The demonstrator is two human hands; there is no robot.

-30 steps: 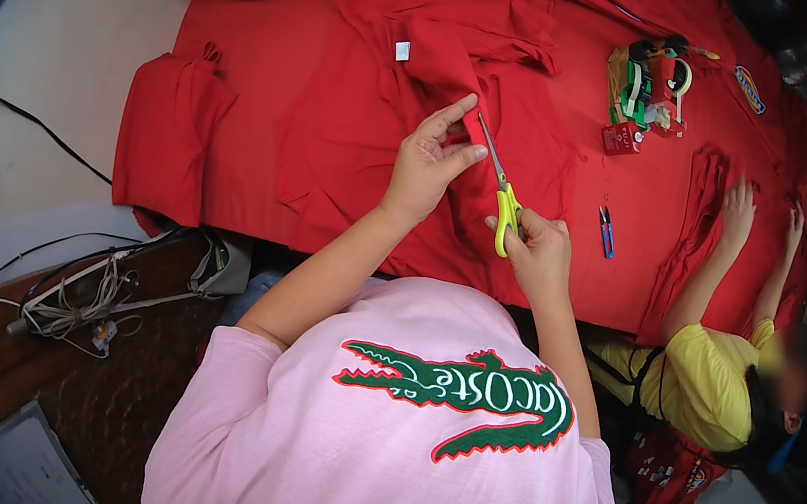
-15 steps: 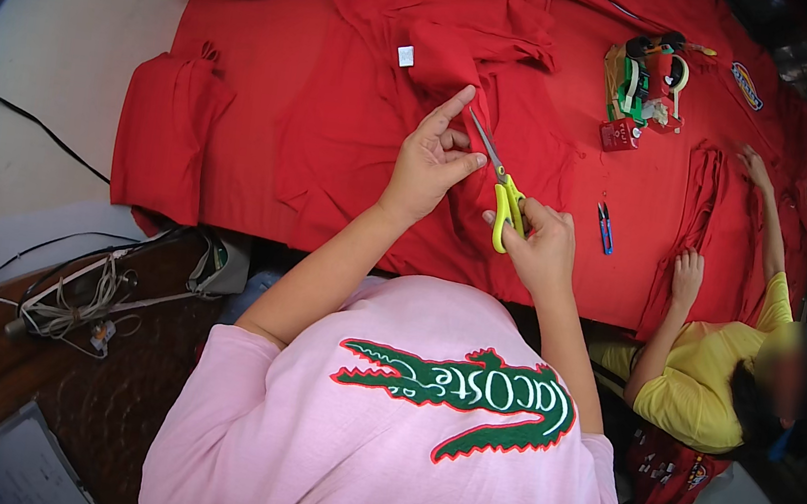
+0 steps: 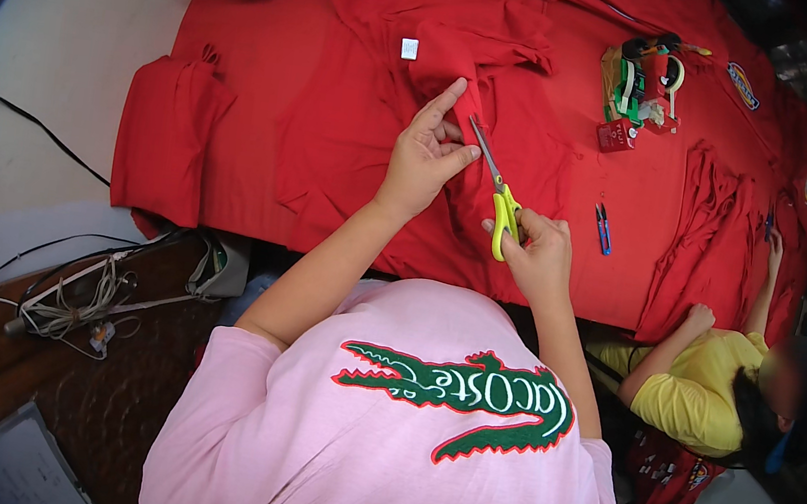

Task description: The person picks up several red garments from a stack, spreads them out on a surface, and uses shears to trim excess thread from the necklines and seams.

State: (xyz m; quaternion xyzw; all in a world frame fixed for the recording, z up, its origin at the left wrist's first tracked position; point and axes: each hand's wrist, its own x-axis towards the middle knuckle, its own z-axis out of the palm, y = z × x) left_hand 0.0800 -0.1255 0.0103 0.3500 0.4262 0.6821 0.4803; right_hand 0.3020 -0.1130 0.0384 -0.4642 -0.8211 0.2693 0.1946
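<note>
Yellow at the handles, clasped in right hand (image 3: 538, 256): scissors (image 3: 505, 209), with blades pointing toward left hand (image 3: 418, 163). There, with index finger extended and thumb apart, cannot tell whether pinching red garment (image 3: 449, 44) laid on work surface (image 3: 627, 194). Farther right: blue snips (image 3: 604, 234).
</note>
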